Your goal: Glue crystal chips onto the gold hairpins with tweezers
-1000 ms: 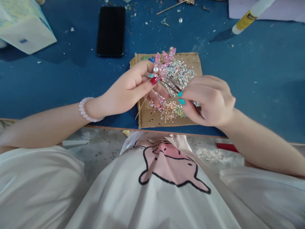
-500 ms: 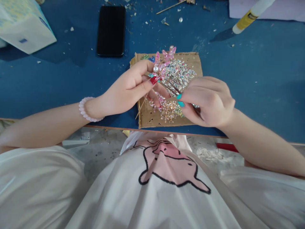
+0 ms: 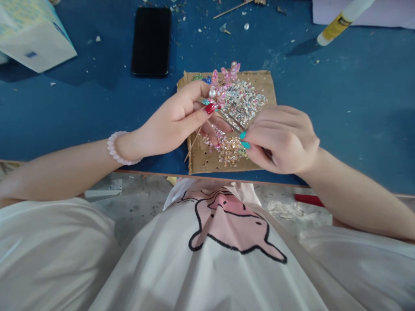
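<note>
My left hand is closed around a pink butterfly ornament with a white pearl on its side. Below the same hand a thin wooden stick slants down; whether the fingers grip it is hidden. In a pinch, my right hand holds metal tweezers, their tips near the left thumb and the ornament's lower end. Anything between the tips is too small to make out. Under both hands lies a cardboard piece bearing silvery chips, gold ones and pink ones.
A black phone lies beyond my left hand. At the far left stands a tissue box. A glue bottle with a yellow label is at the far right. Another stick, a loose pearl and scraps dot the blue table.
My right hand has shifted very slightly left with the tweezers. My left hand and the ornament are almost still.
</note>
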